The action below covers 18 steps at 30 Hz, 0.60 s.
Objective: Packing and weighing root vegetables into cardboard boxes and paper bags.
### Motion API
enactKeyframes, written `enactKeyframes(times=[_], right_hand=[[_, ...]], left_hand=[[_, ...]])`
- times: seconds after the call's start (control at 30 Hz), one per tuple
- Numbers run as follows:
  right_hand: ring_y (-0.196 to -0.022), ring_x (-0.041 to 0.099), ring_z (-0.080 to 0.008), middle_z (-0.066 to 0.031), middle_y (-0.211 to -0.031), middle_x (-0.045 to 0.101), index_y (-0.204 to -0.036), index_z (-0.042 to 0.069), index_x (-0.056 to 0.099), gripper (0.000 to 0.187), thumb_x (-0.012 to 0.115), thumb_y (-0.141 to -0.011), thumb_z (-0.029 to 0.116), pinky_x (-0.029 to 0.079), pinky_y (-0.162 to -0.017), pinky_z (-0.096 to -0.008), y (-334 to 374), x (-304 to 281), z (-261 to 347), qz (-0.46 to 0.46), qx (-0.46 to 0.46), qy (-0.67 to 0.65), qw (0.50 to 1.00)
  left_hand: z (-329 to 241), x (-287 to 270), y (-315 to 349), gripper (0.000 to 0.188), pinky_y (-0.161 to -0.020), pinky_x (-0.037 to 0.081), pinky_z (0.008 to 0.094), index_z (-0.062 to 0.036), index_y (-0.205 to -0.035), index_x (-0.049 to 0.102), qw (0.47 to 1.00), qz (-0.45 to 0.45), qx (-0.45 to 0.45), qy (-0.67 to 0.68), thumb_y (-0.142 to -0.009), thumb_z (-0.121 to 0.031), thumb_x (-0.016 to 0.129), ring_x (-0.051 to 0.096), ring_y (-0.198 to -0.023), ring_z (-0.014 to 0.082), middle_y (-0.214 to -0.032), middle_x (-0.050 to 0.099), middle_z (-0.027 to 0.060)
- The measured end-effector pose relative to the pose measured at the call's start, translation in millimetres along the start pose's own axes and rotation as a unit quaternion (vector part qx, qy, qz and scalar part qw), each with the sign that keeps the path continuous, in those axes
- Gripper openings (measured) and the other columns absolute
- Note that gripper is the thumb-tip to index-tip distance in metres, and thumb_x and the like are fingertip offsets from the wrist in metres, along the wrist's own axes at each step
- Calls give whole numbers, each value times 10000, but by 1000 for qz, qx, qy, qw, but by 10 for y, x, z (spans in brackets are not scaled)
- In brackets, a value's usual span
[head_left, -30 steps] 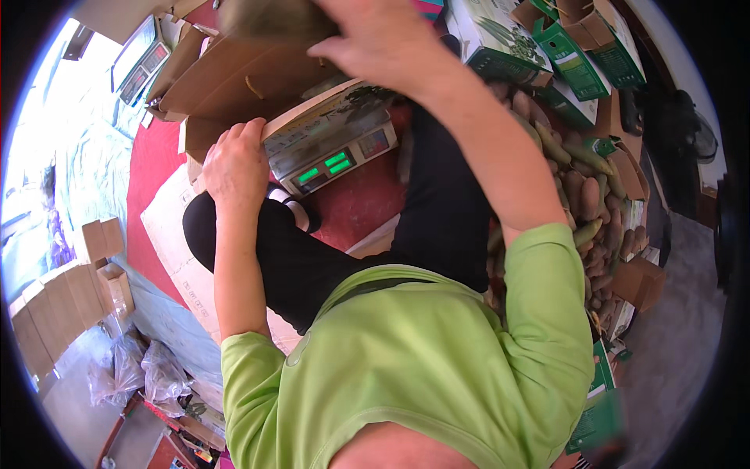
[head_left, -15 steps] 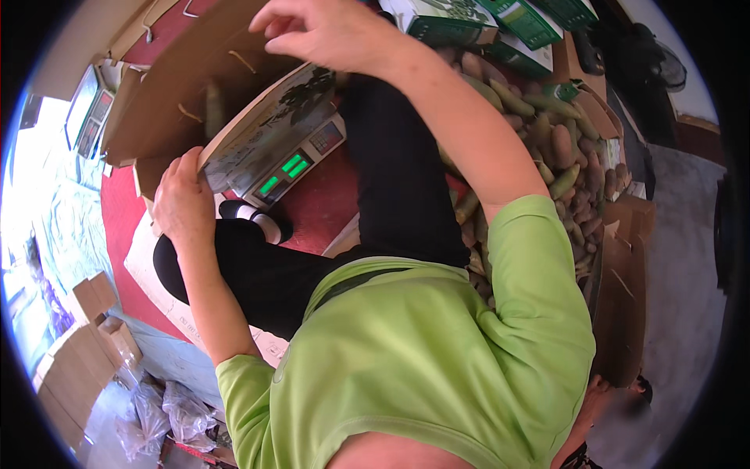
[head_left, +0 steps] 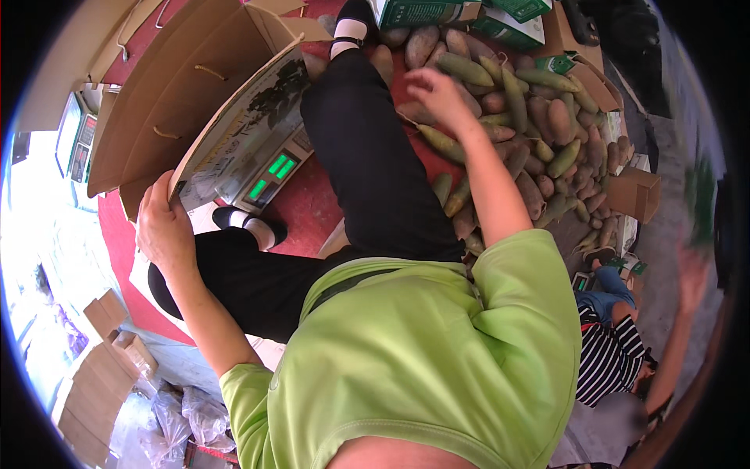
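My left hand (head_left: 166, 230) is closed around the near corner of an upright-walled cardboard box (head_left: 242, 117), whose outer side is printed. Inside, its brown wall (head_left: 148, 102) carries short rope loops; the bottom is hidden. A digital scale (head_left: 269, 181) with a lit green display shows along the box's lower edge; whether the box rests on it I cannot tell. Over the pile of green and reddish-brown radishes (head_left: 558, 121), my right hand (head_left: 441, 98) is open with fingers apart, holding nothing. A long green radish (head_left: 441, 144) lies just below it.
Green-and-white cartons (head_left: 508, 27) stand behind the pile, and an open carton (head_left: 634, 195) is on its right. A second scale (head_left: 78, 141) is at far left. Clear plastic bags (head_left: 183, 422) lie lower left. A person in a striped top (head_left: 609, 348) is at right, near a blurred raised arm (head_left: 680, 320).
My right hand has moved from above the box rightward to the radish pile. My left hand stays on the box corner. The person in stripes and the blurred arm now show at right.
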State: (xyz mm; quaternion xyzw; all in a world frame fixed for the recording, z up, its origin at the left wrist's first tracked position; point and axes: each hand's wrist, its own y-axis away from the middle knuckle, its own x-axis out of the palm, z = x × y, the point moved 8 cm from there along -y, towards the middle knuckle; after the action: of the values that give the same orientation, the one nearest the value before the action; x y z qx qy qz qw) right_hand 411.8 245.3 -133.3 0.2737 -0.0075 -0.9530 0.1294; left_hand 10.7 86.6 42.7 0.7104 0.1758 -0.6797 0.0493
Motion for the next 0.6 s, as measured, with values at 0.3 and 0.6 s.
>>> enactKeyframes(times=[0.3, 0.6], right_hand=[[-1139, 499, -352, -223, -1192, 531, -1228, 106, 510, 602, 685, -689, 310, 407, -967, -414, 1497, 268, -2243, 51, 346, 235, 907], [-1268, 381, -314, -169, -1396, 349, -1394, 104, 284, 913, 761, -645, 315, 351, -1028, -394, 1963, 361, -2558, 163, 362, 319, 861]], left_hand=[[59, -17, -3, 299, -697, 501, 361, -185, -1027, 634, 1000, -16, -11, -13, -779, -42, 550, 628, -862, 257, -950, 650, 31], [37, -41, 19, 278, -698, 500, 360, -183, -1003, 636, 999, -28, -15, -27, -774, -42, 566, 624, -870, 250, -924, 646, 27]])
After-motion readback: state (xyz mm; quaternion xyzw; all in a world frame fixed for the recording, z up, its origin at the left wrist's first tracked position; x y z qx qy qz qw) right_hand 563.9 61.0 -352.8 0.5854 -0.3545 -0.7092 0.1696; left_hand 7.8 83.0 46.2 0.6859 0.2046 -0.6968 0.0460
